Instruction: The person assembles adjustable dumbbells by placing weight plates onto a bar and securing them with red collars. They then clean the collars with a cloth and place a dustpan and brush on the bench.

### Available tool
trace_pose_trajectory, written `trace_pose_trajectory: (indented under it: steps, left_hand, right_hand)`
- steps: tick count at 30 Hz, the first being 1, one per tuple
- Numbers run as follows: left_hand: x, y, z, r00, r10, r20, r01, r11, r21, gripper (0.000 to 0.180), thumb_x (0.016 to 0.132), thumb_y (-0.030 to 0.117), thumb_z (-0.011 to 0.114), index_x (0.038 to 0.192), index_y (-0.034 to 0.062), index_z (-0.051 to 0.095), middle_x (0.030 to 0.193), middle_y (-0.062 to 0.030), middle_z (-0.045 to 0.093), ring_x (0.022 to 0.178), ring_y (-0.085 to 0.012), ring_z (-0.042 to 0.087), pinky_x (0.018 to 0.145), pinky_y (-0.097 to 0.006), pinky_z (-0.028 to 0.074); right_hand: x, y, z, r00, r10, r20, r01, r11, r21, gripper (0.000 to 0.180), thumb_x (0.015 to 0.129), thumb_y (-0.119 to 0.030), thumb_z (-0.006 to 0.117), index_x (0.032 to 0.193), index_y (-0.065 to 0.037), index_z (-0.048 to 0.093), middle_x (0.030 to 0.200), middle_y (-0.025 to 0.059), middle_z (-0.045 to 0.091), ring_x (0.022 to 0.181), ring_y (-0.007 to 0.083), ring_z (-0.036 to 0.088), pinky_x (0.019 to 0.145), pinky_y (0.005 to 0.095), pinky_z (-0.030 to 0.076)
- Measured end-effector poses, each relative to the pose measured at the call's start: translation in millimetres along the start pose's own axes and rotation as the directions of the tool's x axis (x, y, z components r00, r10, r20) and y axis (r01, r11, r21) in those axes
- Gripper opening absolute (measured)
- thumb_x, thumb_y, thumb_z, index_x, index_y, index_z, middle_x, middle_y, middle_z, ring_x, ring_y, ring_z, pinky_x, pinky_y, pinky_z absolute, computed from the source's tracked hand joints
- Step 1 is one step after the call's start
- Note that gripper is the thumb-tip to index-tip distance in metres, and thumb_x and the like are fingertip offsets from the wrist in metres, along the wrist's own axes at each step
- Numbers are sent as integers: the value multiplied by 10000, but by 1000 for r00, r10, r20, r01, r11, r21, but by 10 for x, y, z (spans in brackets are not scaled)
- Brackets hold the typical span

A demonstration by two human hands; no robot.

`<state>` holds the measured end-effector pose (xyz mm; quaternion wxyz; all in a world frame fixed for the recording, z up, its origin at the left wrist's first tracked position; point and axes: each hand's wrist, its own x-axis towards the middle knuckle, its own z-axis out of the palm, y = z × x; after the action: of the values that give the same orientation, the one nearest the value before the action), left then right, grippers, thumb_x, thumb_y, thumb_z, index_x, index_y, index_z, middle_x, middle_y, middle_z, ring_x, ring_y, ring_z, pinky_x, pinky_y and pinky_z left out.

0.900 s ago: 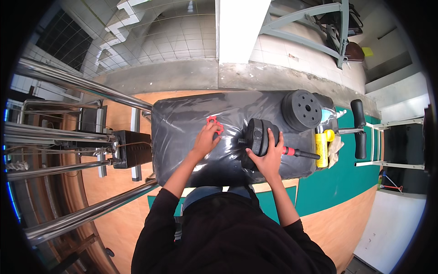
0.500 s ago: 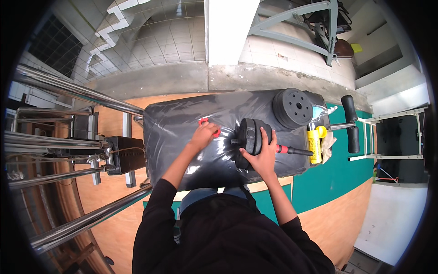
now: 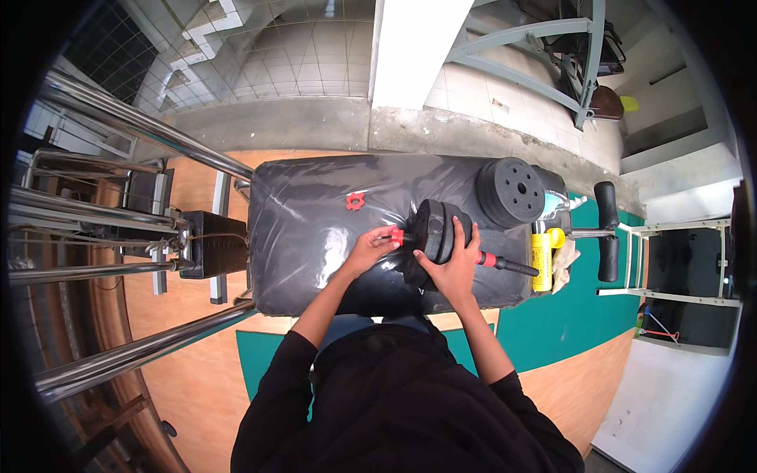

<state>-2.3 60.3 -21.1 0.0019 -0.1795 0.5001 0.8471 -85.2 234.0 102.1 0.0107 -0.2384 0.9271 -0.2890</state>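
Head view: on the black padded surface (image 3: pixel 315 229), the right hand (image 3: pixel 451 272) wraps over the stacked black weight plates (image 3: pixel 439 232) on a dumbbell bar (image 3: pixel 509 265), its grip pressed around their edge. The left hand (image 3: pixel 369 251) pinches the red collar (image 3: pixel 397 236) at the bar's near end. A loose red collar nut (image 3: pixel 355 201) lies apart on the surface, and more black plates (image 3: pixel 512 191) sit to the right. Doing this well likely means keeping the plates steady and square while the collar turns straight along the thread.
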Motion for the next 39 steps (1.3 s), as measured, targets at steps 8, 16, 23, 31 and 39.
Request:
trace_pose_trajectory:
  steps: [8,16,23,31,39]
  left_hand:
    - [88,172,-24,999,-1,52,-11,973,231,420,900,122,662,1273,-34,547,1116,-87,667,1006,-139,634,878,-270,510]
    - [226,135,190,928,-210,-306,329,849,414,632,885,571,571,945,-50,673,765,-120,684,586,-158,639,614,-271,528]
    - [215,121,84,886,-331,-326,438,827,352,750,902,666,434,1056,-30,670,893,-159,685,730,-189,678,694,-304,528]
    - [-15,182,-5,982,86,170,-127,961,247,520,897,47,618,1387,88,447,1270,-89,558,1049,-187,611,891,-290,511]
    - [46,292,71,981,-193,8,181,934,308,427,936,127,605,1344,62,496,1107,-81,614,886,-144,647,779,-284,559]
  right_hand:
    - [10,4,-7,1000,15,16,-15,1000,-7,1012,606,-463,853,1421,-116,363,1429,356,210,1305,499,307,1037,532,330]
    - [-1,-33,-28,999,2,41,-3,1000,13,1018,618,-473,840,1427,-101,346,1437,368,179,1295,524,283,1006,547,353]
    - [21,-44,-24,999,10,40,-11,1000,29,1018,616,-462,843,1429,-113,342,1437,365,182,1287,523,290,1008,546,350]
    - [1,-15,4,1000,-1,25,0,1000,21,1026,608,-457,851,1427,-105,343,1433,364,193,1292,515,296,1018,541,343]
    - [17,-46,-40,998,30,46,-32,999,43,1048,590,-468,865,1421,-94,349,1439,351,201,1317,499,294,1042,532,325]
